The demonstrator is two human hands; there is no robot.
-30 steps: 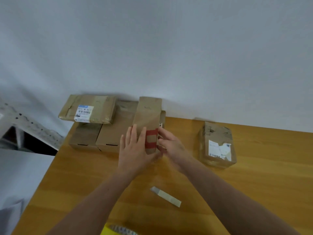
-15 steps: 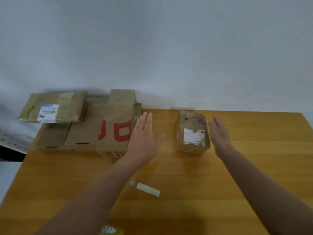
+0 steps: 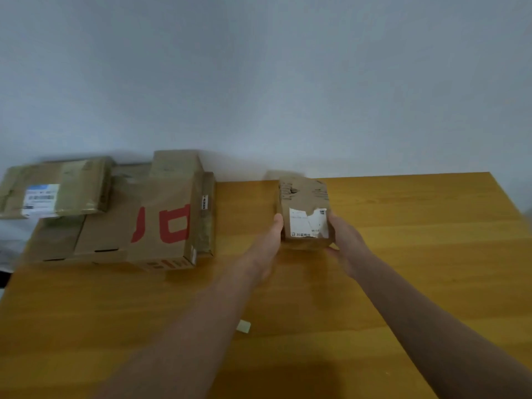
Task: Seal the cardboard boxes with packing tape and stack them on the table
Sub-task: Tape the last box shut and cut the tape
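Observation:
A small worn cardboard box [image 3: 303, 197] with a torn white label stands on the wooden table [image 3: 417, 254] near its far edge. My left hand [image 3: 266, 246] presses against its left side and my right hand [image 3: 347, 243] against its right side, so both grip it. At the far left lies a group of flat cardboard boxes: one with red markings [image 3: 161, 226] lies on a wider box [image 3: 100, 234], and a labelled box [image 3: 54, 188] sits on top at the far left. No tape roll shows in view.
A small pale strip [image 3: 243, 326], partly hidden by my left forearm, lies on the table near me. A plain grey wall [image 3: 259, 82] rises behind the table. The table's right edge runs close to the frame's right side.
Both hands left the red-marked box, which now lies flat on the stack, swung right and closed on the sides of the small labelled box. The view shifted right.

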